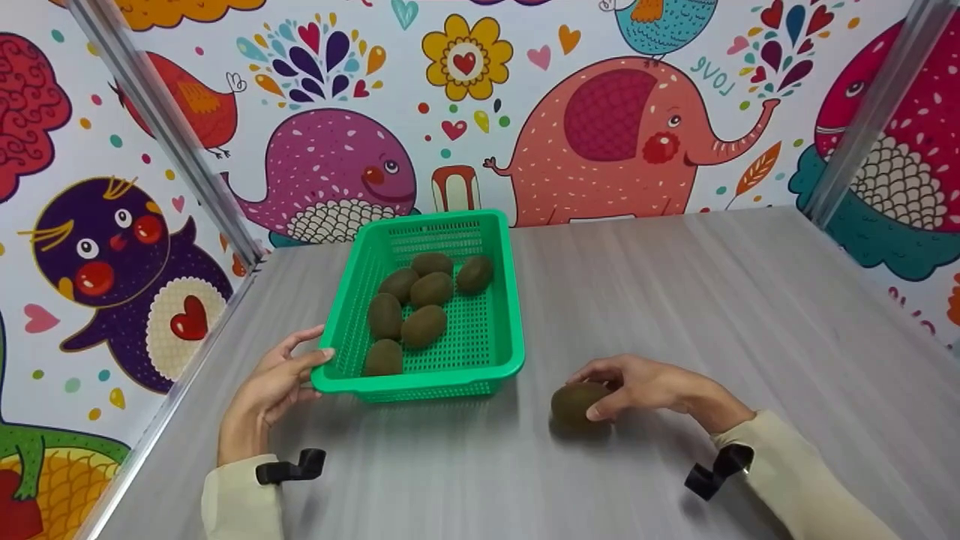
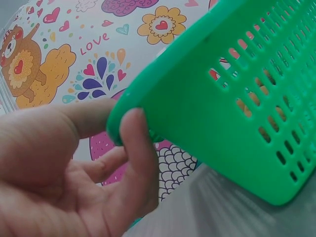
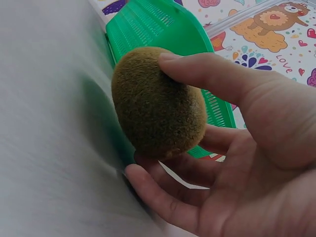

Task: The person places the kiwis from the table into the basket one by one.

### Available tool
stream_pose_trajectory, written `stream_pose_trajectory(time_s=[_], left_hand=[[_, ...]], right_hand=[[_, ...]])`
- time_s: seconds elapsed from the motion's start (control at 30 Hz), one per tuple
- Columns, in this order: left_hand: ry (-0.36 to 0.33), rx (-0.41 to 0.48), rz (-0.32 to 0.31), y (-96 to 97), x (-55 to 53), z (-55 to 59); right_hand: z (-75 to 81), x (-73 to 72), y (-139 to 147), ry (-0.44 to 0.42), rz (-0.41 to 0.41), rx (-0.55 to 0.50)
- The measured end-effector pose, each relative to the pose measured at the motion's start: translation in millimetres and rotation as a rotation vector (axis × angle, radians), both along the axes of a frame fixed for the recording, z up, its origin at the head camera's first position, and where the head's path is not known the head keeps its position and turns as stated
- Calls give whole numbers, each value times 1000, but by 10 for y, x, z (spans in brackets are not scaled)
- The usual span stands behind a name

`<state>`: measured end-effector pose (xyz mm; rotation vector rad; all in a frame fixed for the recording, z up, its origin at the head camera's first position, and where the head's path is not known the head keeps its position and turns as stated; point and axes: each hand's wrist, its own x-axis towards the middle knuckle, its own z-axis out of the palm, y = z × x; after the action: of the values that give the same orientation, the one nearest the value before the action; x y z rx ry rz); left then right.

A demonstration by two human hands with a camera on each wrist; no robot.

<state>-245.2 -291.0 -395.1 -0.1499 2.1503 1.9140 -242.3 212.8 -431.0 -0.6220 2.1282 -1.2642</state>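
Note:
A green plastic basket [image 1: 427, 383] with slotted walls stands on the table, and several brown kiwis [image 1: 424, 327] lie inside, mostly toward its left and far parts. My left hand [image 1: 271, 381] pinches the basket's near left corner, thumb on one side of the rim [image 2: 129, 101] and fingers on the other. To the right of the basket, my right hand [image 1: 646, 384] holds a single kiwi [image 1: 573, 405] low over the table. In the right wrist view the thumb presses one side of this fuzzy kiwi [image 3: 153, 106], with fingers curled beneath it.
The grey wood-grain table [image 1: 675, 300] extends around the basket and to the right. Walls printed with cartoon animals [image 1: 615, 150] close off the back and sides. Metal posts [image 1: 161, 127] stand at the corners. A black wrist mount [image 1: 291, 466] sits on each sleeve.

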Motion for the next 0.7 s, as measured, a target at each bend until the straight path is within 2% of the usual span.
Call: stream_pose_trajectory(time_s=[0.13, 0.5, 0.7], left_hand=[[-2, 6, 4, 0, -5, -7], [-18, 23, 2, -14, -4, -8], [-16, -1, 1, -7, -5, 8]], right_hand=[[0, -2, -7, -28, -15, -46], [11, -3, -19, -201, -144, -169], [9, -14, -9, -287, -200, -249]])
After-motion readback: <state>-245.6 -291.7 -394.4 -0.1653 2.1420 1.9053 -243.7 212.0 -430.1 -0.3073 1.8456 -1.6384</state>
